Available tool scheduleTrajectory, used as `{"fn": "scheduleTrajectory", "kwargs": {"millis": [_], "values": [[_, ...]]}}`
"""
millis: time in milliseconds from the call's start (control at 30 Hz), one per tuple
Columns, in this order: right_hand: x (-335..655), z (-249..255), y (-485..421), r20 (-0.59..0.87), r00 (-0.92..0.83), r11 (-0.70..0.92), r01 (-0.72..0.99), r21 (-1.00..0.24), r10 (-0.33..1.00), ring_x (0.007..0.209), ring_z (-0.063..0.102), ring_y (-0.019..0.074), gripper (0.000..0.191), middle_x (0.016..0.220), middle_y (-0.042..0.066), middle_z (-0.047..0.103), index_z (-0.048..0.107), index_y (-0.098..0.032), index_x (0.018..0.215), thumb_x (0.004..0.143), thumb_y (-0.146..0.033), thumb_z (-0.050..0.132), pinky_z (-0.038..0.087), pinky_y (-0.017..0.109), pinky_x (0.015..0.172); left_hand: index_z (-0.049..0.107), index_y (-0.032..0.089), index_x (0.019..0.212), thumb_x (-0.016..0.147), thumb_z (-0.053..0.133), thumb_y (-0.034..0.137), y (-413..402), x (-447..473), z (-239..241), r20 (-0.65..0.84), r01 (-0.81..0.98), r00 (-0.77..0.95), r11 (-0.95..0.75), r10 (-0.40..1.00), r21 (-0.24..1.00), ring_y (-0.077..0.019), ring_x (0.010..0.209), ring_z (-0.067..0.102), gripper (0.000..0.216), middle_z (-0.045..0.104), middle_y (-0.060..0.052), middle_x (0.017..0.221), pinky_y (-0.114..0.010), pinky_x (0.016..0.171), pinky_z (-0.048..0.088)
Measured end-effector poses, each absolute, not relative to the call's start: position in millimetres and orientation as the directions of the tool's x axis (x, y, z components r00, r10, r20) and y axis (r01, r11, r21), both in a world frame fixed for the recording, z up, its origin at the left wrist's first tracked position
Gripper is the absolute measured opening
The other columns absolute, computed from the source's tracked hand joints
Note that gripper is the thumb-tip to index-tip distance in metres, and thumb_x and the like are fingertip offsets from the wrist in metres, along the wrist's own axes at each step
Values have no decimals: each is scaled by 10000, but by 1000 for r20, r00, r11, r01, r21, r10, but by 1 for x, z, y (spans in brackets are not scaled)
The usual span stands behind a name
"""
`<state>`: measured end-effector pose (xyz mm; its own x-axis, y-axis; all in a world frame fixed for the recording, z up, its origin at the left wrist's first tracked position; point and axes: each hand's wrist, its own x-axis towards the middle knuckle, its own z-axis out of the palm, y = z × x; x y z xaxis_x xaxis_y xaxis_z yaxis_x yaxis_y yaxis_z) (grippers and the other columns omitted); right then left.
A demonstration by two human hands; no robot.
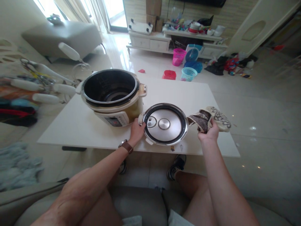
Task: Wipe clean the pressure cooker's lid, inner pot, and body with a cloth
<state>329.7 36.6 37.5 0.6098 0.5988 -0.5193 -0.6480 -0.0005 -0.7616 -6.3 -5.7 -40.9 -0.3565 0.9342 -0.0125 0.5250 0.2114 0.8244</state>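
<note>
My left hand (137, 131) grips the left edge of a round pressure cooker lid (174, 128), beside its white handle. The lid's metal inner side with a black seal ring faces up, over the front of the white table. In my right hand (210, 131) is a bunched cloth (217, 117), cream with brown patterns; its left end reaches the lid's right rim, and whether they touch I cannot tell. Behind my left hand stands the electric pressure cooker (117, 110), lidless, its dark inner pot facing up and a control panel on its front.
The white table (77, 131) has two small items near its front edge. To its left is a stand with white-tipped arms (47, 99). A red stool (169, 74), a blue basket (188, 73) and a pink basket (178, 57) are on the floor beyond. A grey sofa (138, 204) is beneath me.
</note>
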Motion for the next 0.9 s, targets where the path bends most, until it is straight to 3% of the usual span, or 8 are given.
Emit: {"fn": "scheduleTrajectory", "kwargs": {"millis": [300,567,900], "values": [[324,39,37,-515,607,-7,-643,-766,605,581,665,117,102,797,-78,741,670,-240,966,952,-338,644,413,220,454,630,176,1093,933,589,245,-4,5,-28,74,539,-335,127,939,832,-257,933,660,179,716,-107,1046,-365,868,496],[326,36,37,-503,611,-8,-631,-776,611,552,651,117,107,770,-78,731,666,-236,987,939,-331,652,400,218,431,634,180,1099,912,639,240,-1,7,-23,62,528,-345,139,937,838,-270,951,667,196,717,-98,1041,-381,897,511],[323,35,37,-506,616,20,-646,-763,604,624,685,126,147,865,-46,768,700,-220,1056,938,-299,662,473,219,473,630,193,998,928,631,214,-1,7,-26,139,596,-349,105,927,796,-256,965,608,72,539,-89,1084,-400,950,533]]}}
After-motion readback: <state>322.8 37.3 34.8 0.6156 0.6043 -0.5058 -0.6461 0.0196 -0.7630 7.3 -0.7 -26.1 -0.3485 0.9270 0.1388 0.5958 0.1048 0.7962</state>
